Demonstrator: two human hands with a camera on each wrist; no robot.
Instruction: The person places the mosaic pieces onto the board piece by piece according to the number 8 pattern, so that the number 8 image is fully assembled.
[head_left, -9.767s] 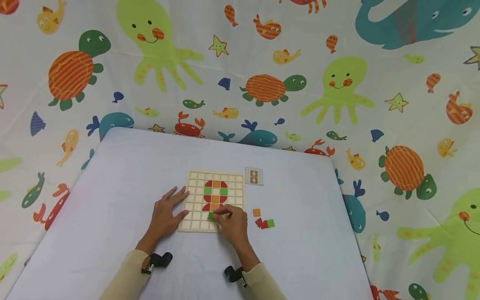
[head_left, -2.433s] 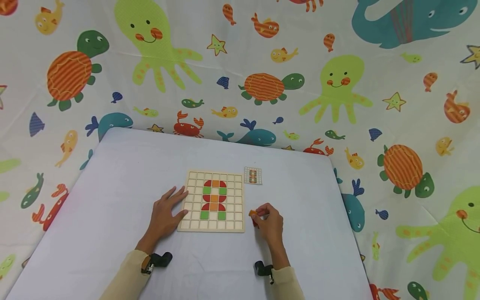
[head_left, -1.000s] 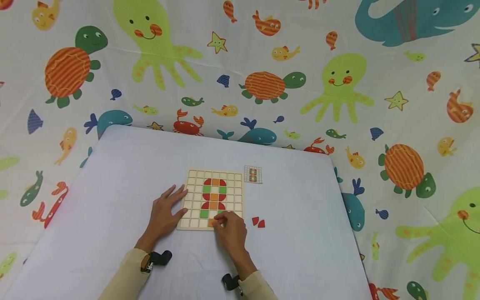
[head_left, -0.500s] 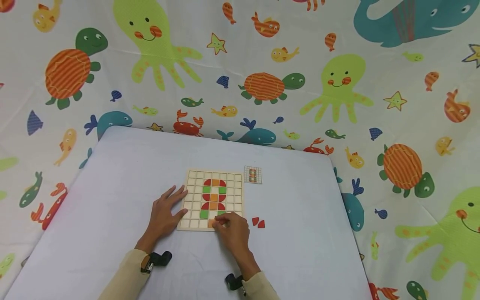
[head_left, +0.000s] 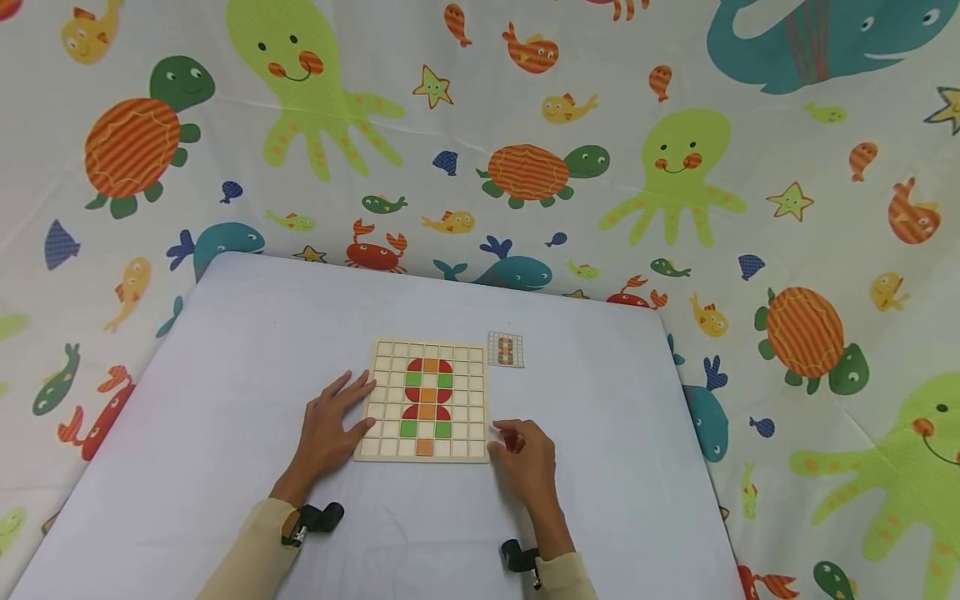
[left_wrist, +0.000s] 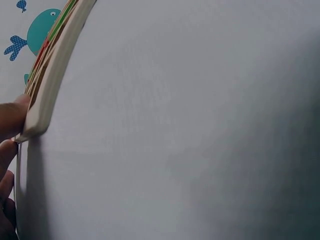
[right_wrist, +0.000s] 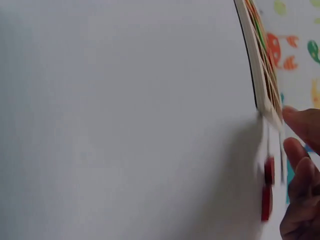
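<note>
A square wooden grid board [head_left: 384, 367] lies flat on the table. Set in its cells are red rounded tiles [head_left: 444, 367], green square tiles [head_left: 408, 428] and orange square tiles, the lowest orange tile [head_left: 424, 447] in the bottom row. My left hand [head_left: 327, 429] rests against the board's left edge, fingers spread; the left wrist view shows the thumb at the board's corner [left_wrist: 40, 120]. Right of the board, my right hand [head_left: 532, 467] hovers over two loose red tiles [right_wrist: 267, 202], thumb and forefinger apart, holding nothing. The hand mostly hides these tiles in the head view.
A small pattern card [head_left: 506, 349] lies beside the board's upper right corner. White cloth covers the table [head_left: 615, 417]. Behind it hangs a curtain [head_left: 480, 108] printed with sea animals. Each wrist carries a small black camera [head_left: 322, 517].
Over the last seconds, my right hand has put a green tile and then an orange tile into the lower rows. It has let go and moved right to the red tiles. My left hand stays put.
</note>
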